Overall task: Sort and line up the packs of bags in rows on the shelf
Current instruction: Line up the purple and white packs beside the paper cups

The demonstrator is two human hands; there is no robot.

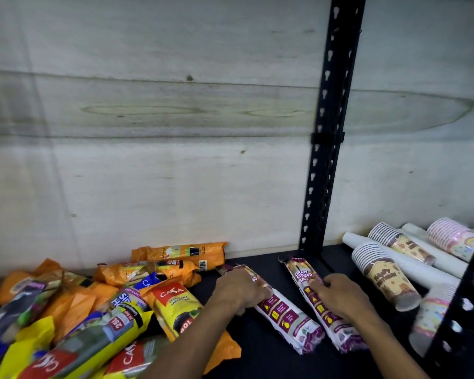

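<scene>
While the heap of mixed packs is lying unsorted across the left of the dark shelf, the person is working on two purple-and-white drawstring packs laid side by side on the bare stretch near the black upright. The left hand is pressing down over the top of the left drawstring pack, fingers curled around its upper part in a loose grasp. The right hand is gripping the right drawstring pack about its middle, fingers wrapped over the edge. Both packs are lying slanted, roughly parallel, close but apart.

The risk, as I judge it, is sitting on either side. The slick wrappers are likely sliding easily on the shelf, so a push could be skewing one pack out of line with its neighbour. The left forearm is passing just over the yellow pack and could be dragging loose packs into the cleared space. To the right, the stacked paper cups are lying on their sides near the right pack and may be rolling if nudged
</scene>
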